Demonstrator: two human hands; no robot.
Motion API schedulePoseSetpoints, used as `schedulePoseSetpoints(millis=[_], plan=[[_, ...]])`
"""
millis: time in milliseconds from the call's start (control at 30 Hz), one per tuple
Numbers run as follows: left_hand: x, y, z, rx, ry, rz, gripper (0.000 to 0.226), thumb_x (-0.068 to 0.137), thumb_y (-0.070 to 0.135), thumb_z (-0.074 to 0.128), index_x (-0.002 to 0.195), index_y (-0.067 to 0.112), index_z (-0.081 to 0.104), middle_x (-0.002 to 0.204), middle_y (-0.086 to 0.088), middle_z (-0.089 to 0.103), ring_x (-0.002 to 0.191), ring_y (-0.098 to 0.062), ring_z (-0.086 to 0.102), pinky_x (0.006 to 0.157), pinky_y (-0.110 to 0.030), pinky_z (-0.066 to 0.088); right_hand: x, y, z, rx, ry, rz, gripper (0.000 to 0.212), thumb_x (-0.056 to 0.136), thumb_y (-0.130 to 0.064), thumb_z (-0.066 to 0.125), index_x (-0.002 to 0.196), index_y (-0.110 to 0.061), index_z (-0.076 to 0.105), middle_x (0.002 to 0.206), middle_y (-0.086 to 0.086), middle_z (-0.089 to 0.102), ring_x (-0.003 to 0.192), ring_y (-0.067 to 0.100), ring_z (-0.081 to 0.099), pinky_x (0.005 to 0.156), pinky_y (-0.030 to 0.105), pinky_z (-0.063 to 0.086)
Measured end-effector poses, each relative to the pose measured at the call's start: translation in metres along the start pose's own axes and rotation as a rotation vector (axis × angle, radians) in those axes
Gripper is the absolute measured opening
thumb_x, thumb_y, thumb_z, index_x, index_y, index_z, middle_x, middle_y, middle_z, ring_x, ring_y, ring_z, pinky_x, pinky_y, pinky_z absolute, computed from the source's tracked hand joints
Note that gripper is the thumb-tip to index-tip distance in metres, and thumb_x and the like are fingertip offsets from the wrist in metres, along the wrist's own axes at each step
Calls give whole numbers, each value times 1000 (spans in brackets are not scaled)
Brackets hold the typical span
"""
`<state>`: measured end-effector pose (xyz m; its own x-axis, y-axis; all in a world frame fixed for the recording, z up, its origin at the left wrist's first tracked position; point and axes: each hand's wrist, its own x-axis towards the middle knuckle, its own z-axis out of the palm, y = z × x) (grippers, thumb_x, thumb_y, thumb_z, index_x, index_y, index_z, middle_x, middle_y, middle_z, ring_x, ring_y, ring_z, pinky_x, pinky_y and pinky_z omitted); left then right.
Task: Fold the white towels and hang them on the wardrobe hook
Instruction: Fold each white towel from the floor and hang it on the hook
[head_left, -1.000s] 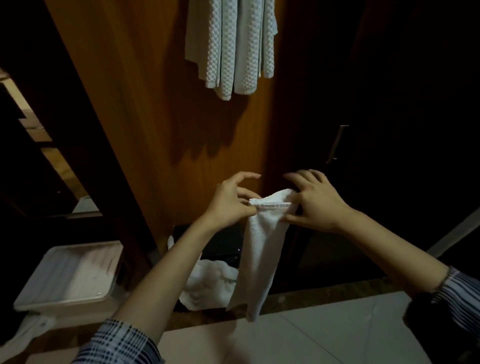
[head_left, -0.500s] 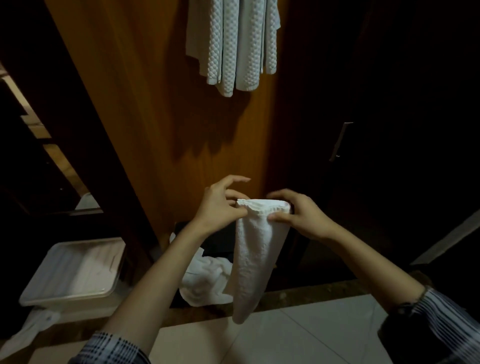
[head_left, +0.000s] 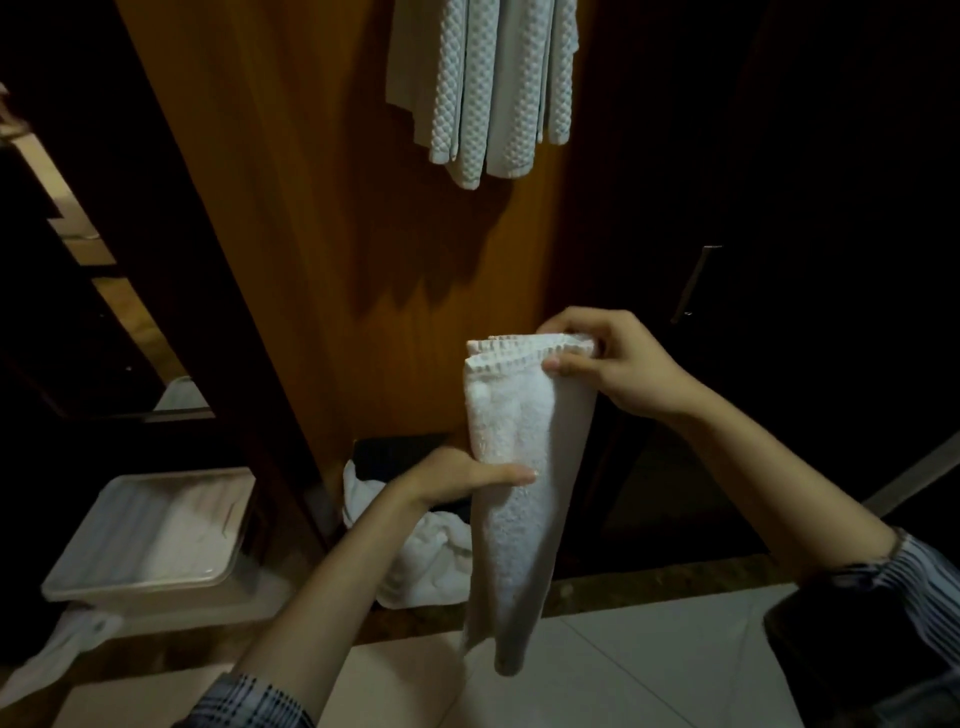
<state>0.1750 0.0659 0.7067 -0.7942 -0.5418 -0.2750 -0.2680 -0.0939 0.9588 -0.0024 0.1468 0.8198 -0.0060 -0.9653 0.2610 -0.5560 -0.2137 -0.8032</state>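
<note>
Hanging from the right hand (head_left: 618, 364) pinching its top hem, white towel (head_left: 519, 467), left hand (head_left: 462, 475) gripping mid-length

Both forearms were bare. The left sleeve (head_left: 249, 701), at the frame's lower edge, was dark plaid. The right sleeve (head_left: 904, 587), lower right, seemed dark with pale stripes.

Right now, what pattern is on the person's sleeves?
Dark with thin light stripes, plaid-like on the left sleeve and striped on the right sleeve; seen in the head view.
</note>
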Motion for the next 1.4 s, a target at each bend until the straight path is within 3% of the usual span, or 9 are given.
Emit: schedulePoseSetpoints(millis=[200, 333, 600, 733, 900, 1067, 1133, 1267, 1400], plan=[[12, 1, 12, -80, -43, -5, 61, 49, 53, 83, 100, 27, 61, 109, 6, 65, 98, -8, 62, 85, -24, 50, 23, -6, -12, 283, 323, 58, 40, 73, -10, 77, 106, -27, 61, 99, 2, 68, 85, 14, 70, 69, 25, 57], [21, 12, 20, -264, 0, 99, 41, 70, 50, 65, 99, 21, 66, 105, 0, 71, 99, -16, 67, 87, -32, 52, 29, 8, -9, 407, 446, 127, 44, 74, -13, 77, 113, -20, 59, 95, -1, 69, 81, 8, 70, 65, 19, 54], [34, 49, 7, -464, 10, 169, 21, 94, 28, 47, 108, 20, 61, 104, 2, 70, 97, -14, 67, 76, -26, 56, -7, 76, 30, 559, 217, 509, 67, 48, -42, 83, 106, -13, 66, 96, -1, 74, 87, 13, 71, 67, 21, 55], [38, 66, -2, -545, 82, 166, 24, 96, 37, 43, 109, 21, 56, 95, -1, 73, 88, -16, 70, 70, -30, 57, -23, 95, 48, 439, 96, 541, 48, 55, -40, 82, 97, -26, 66, 102, -6, 70, 95, 12, 67, 77, 24, 54], [33, 68, -12, -746, 126, 311, 51, 91, 60, 34, 118, 22, 56, 107, -6, 71, 100, -24, 67, 74, -38, 57, -13, 89, 38, 427, 143, 491, 29, 61, -22, 85, 86, -23, 70, 84, -6, 75, 77, 11, 72, 60, 17, 54], [28, 44, 19, -763, -29, 265, 90, 56, 68, 72, 125, 12, 56, 121, -18, 63, 112, -33, 60, 87, -45, 53, 16, 62, 15, 242, 160, 528, 42, 67, -31, 82, 101, -10, 68, 90, -2, 71, 79, 13, 69, 61, 21, 52], [30, 46, 26, -726, 37, 207, 85, 61, 59, 74, 126, 9, 55, 114, -16, 67, 107, -30, 63, 86, -41, 54, 21, 59, 9, 99, 108, 582, 47, 70, -41, 79, 102, -9, 66, 95, 1, 69, 83, 14, 66, 65, 23, 52], [40, 58, 36, -664, 197, 13, 37, 88, 41, 57, 112, 13, 58, 101, -10, 71, 96, -26, 67, 76, -36, 55, 19, 62, 8, -72, 129, 599, 61, 76, -51, 70, 117, -6, 59, 112, 6, 63, 99, 22, 62, 82, 33, 53], [42, 71, 50, -708, 321, -23, 30, 91, 39, 57, 107, 14, 51, 98, -5, 68, 91, -22, 66, 72, -34, 54, 4, 72, 13, -93, 220, 710, 64, 79, -56, 64, 121, -9, 52, 119, 5, 57, 97, 17, 54, 72, 25, 43]])
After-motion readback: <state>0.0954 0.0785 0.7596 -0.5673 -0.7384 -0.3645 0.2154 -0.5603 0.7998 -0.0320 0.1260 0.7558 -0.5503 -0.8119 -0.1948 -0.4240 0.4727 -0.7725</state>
